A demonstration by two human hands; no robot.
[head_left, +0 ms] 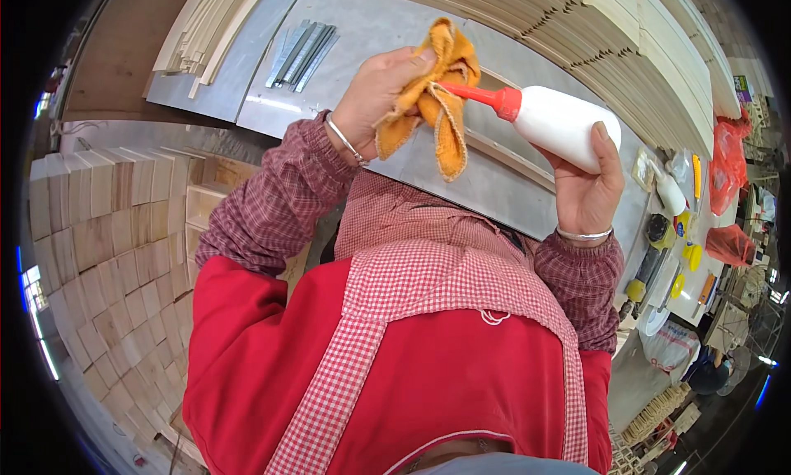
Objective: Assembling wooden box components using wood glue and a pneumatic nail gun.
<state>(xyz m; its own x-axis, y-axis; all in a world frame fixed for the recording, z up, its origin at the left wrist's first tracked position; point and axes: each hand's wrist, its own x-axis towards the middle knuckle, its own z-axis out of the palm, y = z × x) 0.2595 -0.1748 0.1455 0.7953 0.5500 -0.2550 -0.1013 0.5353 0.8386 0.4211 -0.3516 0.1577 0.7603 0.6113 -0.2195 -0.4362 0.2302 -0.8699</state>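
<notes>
In my left hand (381, 92) I grip an orange cloth (450, 129), its folds hanging down on both sides of the fingers. My right hand (589, 178) is wrapped round a white squeeze bottle (560, 121) with a red cap and a long red nozzle. The bottle lies tilted on its side, nozzle toward the left. Its tip meets the cloth; folds hide the very end. Below both hands is a grey metal tabletop (428, 182), with a wooden strip (511, 162) lying along it behind the cloth and bottle.
Long pale wooden boards (610, 30) are stacked along the far side. Several thin metal strips (301, 55) lie at the left, near more wooden slats (210, 30). Wooden blocks (107, 252) pile up at left. Another white bottle (669, 191) and a red plastic bag (727, 162) are at right.
</notes>
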